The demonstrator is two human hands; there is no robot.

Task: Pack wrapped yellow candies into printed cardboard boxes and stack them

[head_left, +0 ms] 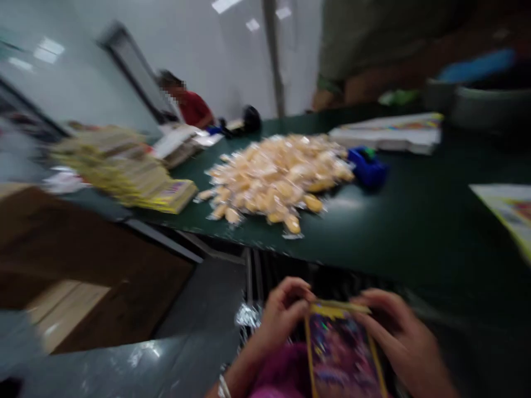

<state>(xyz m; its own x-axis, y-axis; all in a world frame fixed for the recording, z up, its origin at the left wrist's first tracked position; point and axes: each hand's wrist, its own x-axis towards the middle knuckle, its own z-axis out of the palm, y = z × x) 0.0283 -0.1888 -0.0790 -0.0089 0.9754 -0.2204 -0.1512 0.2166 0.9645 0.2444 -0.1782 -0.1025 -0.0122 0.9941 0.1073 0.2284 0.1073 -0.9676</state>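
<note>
Held upright near the bottom of the view is a yellow-edged box [344,354] with a dark, colourful picture on its front. My left hand [286,312] pinches its upper left corner, and my right hand [398,326] grips the upper right corner. Beyond them, on the dark green table [394,237], lies a large heap of yellowish pieces in clear wrappers [282,177]. A blue object [367,166] with a green part touches the heap's right side. The picture is blurred, so finer details cannot be made out.
Stacked yellow-edged boxes [124,171] stand on the table's left. White flat packages [390,132] lie at the back right, and a printed sheet or box [506,210] at the right edge. Brown cartons [83,276] are at lower left. A person in red [193,108] sits behind.
</note>
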